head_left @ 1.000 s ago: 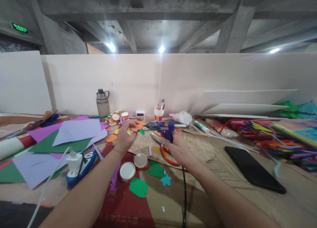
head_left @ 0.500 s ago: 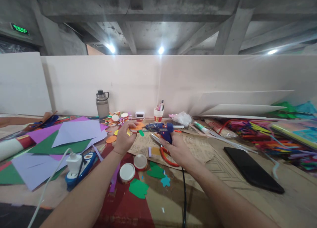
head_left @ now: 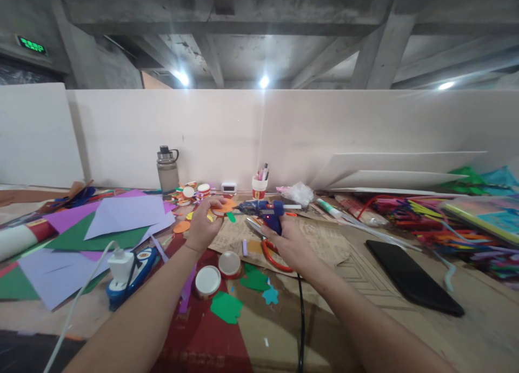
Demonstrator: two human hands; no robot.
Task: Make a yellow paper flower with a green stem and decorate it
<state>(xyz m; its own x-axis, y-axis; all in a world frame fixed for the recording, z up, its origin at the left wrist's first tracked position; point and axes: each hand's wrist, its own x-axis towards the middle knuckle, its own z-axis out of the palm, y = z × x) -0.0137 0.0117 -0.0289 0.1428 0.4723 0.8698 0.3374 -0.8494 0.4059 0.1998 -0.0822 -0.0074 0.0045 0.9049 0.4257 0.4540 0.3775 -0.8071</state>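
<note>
My left hand pinches an orange disc at the centre, above the brown paper. The blue glue gun is in my right hand, its nozzle pointing left at the disc's edge; whether the tip touches cannot be seen clearly. A white glue stick pokes out of the gun's back. Below my right hand lie scissors with orange handles. Two round lids or cups, one white and one greyish, rest nearer to me beside green paper pieces and a blue flower shape.
Coloured sheets and a blue power strip lie left. A bottle and a pen cup stand at the back. A black phone-like slab and pipe cleaners lie right. A black cable runs toward me.
Both hands keep nearly the same pose, with the disc and glue gun still held. At the far left, the forearm-like shape by the table's edge looks slightly different.
</note>
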